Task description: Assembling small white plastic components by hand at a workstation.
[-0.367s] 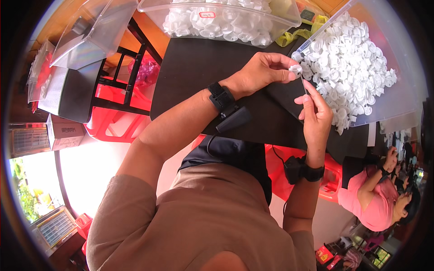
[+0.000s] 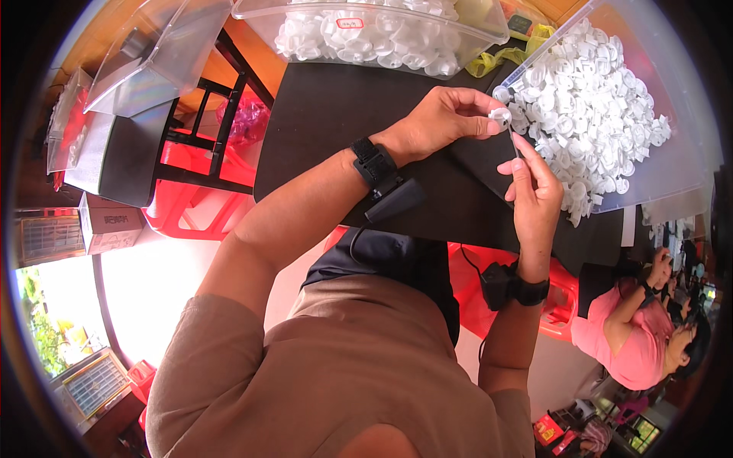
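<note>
White plastic fills the scene: a small round cap is pinched in the fingers of the left hand, held up over the black bench so its face turns toward the right hand. The right fingers are closed on a thin pin-like piece, its tip touching the cap, seemingly to line the two up. Just beside the hands, a clear tray heaped with loose white caps sits within easy reach. A second clear bin of caps stands at the far edge.
</note>
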`<state>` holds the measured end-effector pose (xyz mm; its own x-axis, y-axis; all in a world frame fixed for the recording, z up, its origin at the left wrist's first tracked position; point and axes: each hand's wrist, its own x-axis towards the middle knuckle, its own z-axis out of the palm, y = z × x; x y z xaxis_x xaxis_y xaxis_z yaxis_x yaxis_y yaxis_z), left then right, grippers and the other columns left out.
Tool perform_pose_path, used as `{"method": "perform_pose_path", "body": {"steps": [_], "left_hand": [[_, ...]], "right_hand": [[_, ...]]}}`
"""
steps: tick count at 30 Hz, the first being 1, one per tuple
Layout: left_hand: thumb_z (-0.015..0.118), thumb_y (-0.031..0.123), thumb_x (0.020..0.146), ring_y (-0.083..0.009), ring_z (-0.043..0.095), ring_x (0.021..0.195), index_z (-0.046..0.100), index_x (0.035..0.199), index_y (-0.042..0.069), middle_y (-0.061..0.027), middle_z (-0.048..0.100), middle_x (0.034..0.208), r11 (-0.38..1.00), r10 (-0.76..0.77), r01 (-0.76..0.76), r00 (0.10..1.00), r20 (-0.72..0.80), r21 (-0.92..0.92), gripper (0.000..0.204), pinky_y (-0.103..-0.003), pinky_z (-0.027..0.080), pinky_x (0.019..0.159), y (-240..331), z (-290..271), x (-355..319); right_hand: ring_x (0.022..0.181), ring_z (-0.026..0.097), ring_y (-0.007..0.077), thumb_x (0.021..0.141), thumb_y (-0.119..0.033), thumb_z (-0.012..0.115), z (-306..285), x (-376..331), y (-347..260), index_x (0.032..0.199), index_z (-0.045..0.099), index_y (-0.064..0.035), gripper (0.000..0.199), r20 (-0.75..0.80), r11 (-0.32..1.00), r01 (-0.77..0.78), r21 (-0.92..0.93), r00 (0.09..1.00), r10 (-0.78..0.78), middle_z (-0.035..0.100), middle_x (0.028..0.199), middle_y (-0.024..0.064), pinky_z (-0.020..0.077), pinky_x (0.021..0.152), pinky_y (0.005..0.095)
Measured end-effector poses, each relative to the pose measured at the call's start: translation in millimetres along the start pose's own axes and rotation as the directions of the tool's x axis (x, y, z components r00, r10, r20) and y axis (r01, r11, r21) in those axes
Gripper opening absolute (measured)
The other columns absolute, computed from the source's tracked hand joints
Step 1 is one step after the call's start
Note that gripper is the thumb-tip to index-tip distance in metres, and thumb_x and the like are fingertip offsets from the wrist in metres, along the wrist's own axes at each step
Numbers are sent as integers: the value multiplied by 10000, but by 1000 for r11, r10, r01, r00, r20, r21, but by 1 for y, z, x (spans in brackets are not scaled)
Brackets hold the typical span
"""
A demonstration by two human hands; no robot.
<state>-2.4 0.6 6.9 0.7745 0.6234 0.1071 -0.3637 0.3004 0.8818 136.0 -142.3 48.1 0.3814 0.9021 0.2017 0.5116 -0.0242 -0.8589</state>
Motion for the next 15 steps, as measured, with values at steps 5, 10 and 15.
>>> {"method": "perform_pose_path", "body": {"steps": [5,10,15], "left_hand": [[718,83,861,-126,642,973,634,1158,-5,-70,683,1058,1000,6,-6,1000,4,1,321,-269,516,896,1,2,-1],[712,56,852,-102,652,868,671,1097,27,-36,697,987,999,19,-19,1000,-8,-43,250,-245,529,803,-2,0,0],[711,58,853,-102,656,858,664,1112,27,-41,699,981,994,-17,15,1000,-21,-105,265,-238,534,792,-1,2,1]], "right_hand": [[510,454,33,959,-84,535,-2,0,-1,1251,627,-62,307,29,996,-35,84,999,33,674,783,29,394,491,197],[516,450,31,964,-91,533,-7,2,-7,1256,622,-63,306,29,995,-49,87,998,47,675,788,32,386,490,188],[521,450,30,968,-91,526,-9,-1,-6,1263,616,-61,310,39,993,-65,100,997,61,670,790,33,384,489,188]]}}
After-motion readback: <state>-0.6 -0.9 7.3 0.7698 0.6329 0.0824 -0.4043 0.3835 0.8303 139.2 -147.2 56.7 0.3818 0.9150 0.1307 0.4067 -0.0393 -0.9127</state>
